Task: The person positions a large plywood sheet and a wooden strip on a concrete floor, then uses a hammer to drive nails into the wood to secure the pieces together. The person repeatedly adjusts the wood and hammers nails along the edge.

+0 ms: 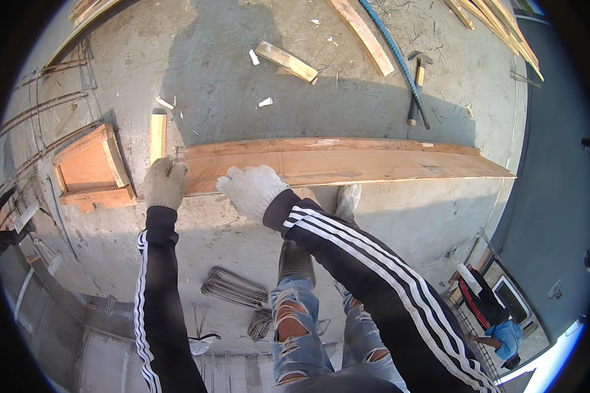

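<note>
Plank (347,164) looks long, stiff, heavy; left hand (164,183) clamped on its end, right hand (251,188) fingers curled over its near edge.

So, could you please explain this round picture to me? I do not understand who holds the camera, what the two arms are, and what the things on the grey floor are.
There is no machine here. A person wears the camera on the head, so it looks down at that person's own arms in black sleeves with white stripes. The wide lens bends straight edges near the rim.

The left hand, in a white knitted glove, is closed at the end of a long flat brown wooden board. The gloved right hand rests on the board's near edge; its fingers are curled.

On the grey concrete floor lie a shorter wooden plank, a small open wooden frame, a hammer with a wooden handle and a bundle of bent steel wire pieces. Another person is far below, at the lower right.
</note>
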Motion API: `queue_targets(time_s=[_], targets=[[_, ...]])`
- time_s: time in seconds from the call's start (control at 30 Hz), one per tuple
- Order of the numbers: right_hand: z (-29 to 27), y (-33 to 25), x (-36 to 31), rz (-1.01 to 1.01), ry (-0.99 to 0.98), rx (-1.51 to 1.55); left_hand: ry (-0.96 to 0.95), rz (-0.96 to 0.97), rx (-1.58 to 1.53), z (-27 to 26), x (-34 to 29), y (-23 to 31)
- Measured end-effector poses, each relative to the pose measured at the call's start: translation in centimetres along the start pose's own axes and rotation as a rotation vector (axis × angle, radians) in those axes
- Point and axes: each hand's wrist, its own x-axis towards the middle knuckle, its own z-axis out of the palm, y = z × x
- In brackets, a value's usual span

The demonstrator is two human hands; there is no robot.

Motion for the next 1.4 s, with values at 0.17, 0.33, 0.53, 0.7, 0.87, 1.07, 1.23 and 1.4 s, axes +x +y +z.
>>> queue_targets(time_s=[0.17,0.33,0.53,0.7,0.87,1.07,1.23,1.4], targets=[[1.4,-1.0,-1.4,-0.006,-0.058,-0.011,0.185,0.177,-0.323,-1.8,5.8,9.6],[3.6,-1.2,-2.6,0.007,-0.158,-0.107,0.081,0.727,-0.120,0.4,6.9,27.4],[4.4,-0.4,-2.7,-0.022,0.026,-0.204,0.227,0.749,-0.604,2.2,3.0,31.1],[2.7,0.6,-1.6,0.098,0.091,0.173,0.131,0.460,-0.333,2.3,-7.8,19.0],[1.4,2.5,-4.0,0.118,-0.015,-0.128,-0.157,0.455,0.416,3.8,-12.4,11.0],[-0.6,7.2,-14.0,0.143,0.068,-0.122,-0.345,0.473,0.503,7.5,-10.8,8.4],[-4.0,14.3,-26.5,0.251,0.111,-0.117,-0.361,0.475,0.413,7.4,-10.7,8.7],[-6.7,22.8,-35.4,0.535,0.113,-0.254,-0.401,0.445,0.579,7.5,-9.9,10.3]])
